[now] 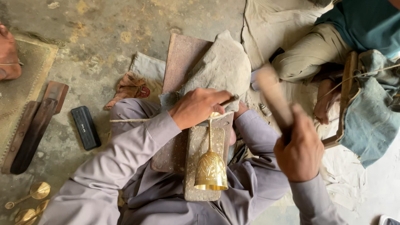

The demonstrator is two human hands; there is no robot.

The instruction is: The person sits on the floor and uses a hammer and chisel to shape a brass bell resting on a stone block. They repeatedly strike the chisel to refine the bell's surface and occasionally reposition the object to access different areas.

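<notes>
Two hands at work: brass goblet (211,166) is laid lengthwise toward viewer, foot pinned w/ a punch (229,100) gripped by left hand (196,106); wooden mallet (273,98) is clenched, raised to the right, by right hand (299,151).

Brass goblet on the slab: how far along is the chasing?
The brass goblet already shows pattern across its bowl. In hand: the left hand holds a punch at its foot, and the right hand raises a blurred mallet. Left: more brass goblets wait on the floor.
</notes>
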